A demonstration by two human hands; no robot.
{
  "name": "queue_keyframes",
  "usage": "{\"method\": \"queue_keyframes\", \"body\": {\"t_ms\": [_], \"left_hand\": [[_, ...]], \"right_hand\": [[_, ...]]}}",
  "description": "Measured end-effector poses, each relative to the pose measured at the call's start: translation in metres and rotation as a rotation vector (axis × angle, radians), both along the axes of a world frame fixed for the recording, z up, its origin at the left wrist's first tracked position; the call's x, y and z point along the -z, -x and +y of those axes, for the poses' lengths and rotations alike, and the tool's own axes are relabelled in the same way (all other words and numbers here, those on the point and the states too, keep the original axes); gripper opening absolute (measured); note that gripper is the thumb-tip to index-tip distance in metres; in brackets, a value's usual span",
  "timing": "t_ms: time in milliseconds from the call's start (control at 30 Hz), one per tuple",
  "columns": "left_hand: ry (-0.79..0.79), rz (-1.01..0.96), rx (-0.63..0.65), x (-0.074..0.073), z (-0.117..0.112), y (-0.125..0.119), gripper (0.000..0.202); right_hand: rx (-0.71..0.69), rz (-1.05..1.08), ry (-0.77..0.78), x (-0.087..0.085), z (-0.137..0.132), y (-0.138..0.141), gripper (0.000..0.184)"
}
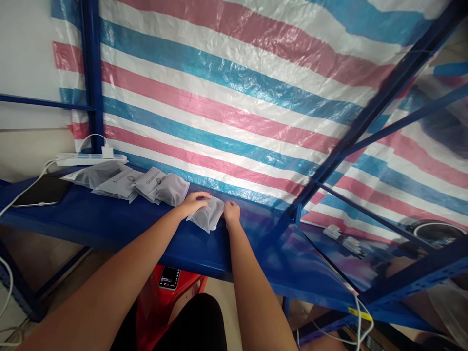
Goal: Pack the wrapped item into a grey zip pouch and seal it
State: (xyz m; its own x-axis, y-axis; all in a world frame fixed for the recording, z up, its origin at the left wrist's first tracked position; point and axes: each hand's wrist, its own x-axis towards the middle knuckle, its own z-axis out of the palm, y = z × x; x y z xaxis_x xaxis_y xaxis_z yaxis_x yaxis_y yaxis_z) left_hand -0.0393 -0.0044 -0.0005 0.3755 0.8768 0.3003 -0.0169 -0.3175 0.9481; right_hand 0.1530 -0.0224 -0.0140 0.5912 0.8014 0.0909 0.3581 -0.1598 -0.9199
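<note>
A small grey frosted pouch (pixel 209 214) lies on the blue metal shelf (pixel 153 229) in front of me. My left hand (pixel 195 201) rests on top of its left side, fingers curled over it. My right hand (pixel 231 213) pinches the pouch's right edge with closed fingers. To the left, a row of similar grey pouches (pixel 126 183) lies overlapping along the shelf; one shows printed lettering.
A dark phone (pixel 44 191) lies at the shelf's left end with a white cable. A white power strip (pixel 89 158) sits behind it. A striped red, white and blue tarp (pixel 234 97) backs the shelf. A red stool (pixel 161 297) stands below. Small white items (pixel 345 239) lie at right.
</note>
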Motion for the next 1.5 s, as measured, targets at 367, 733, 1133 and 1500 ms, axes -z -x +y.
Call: {"method": "queue_keyframes", "body": {"t_ms": [367,733,1133,1500], "left_hand": [[-0.041,-0.009,-0.046,0.003,0.0,-0.003,0.029],[-0.043,0.017,-0.056,-0.001,-0.004,-0.002,0.029],[-0.042,0.014,-0.073,-0.003,-0.006,-0.002,0.026],[-0.043,-0.018,-0.064,0.002,-0.001,-0.002,0.022]], "right_hand": [[0.01,-0.166,0.04,-0.003,-0.005,-0.004,0.043],[0.052,-0.227,0.026,-0.014,-0.015,0.0,0.03],[0.005,-0.102,0.041,-0.017,-0.02,0.008,0.021],[0.055,-0.209,0.009,-0.014,-0.016,0.003,0.021]]}}
